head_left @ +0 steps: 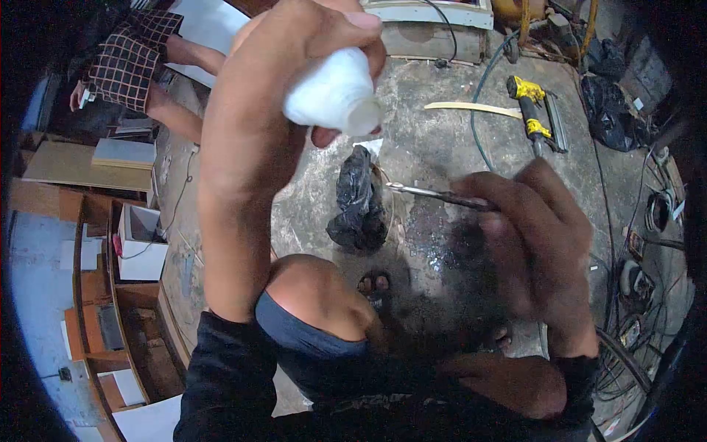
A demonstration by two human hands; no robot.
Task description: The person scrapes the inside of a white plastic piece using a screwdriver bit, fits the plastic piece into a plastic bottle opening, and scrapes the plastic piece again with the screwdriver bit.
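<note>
My left hand (254,110), raised close to the camera, is wrapped round a small white plastic bottle (324,92). The bottle is tilted, its narrow mouth pointing down and to the right. In the fingers of my right hand (545,236) is a slim metal rod (442,194) with a shiny, twisted-looking tip like a drill bit. That tip points left, below the bottle and apart from it. Beyond, on the floor, lies a crumpled black plastic bag (359,202).
A yellow and black nail gun (532,107) lies on the concrete floor beside a pale wood strip (475,108). Hoses and cables (626,368) tangle at the right. Wooden shelving (132,302) stands at the left. Another person's leg (173,110) shows at the upper left.
</note>
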